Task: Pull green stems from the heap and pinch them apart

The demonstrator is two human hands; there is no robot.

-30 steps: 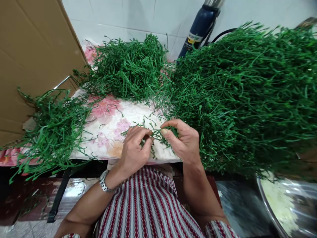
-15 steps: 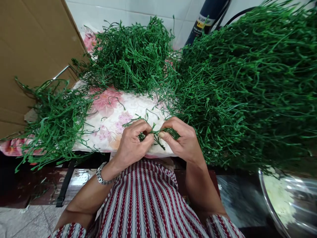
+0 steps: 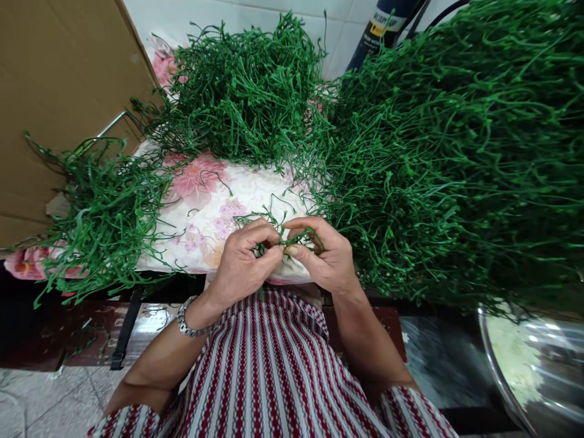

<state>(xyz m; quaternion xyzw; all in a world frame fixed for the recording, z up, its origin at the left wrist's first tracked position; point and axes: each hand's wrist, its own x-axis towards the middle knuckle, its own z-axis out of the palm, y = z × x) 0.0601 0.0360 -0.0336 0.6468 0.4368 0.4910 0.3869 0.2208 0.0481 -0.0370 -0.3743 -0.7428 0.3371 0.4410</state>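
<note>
Over floral cloth (image 3: 250, 181), left fingers (image 3: 271, 257) and right fingers (image 3: 306, 255) pinch green stems (image 3: 298, 239)

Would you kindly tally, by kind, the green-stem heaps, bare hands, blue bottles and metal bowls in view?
Green-stem heaps: 3 (left heap, back heap, right heap)
Bare hands: 2 (left hand, right hand)
Blue bottle: 1
Metal bowl: 1
Total: 7

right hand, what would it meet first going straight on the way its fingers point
Beyond the thin green stems it holds, the right hand would probably meet the bare left hand first; exact depth is unclear.
</note>
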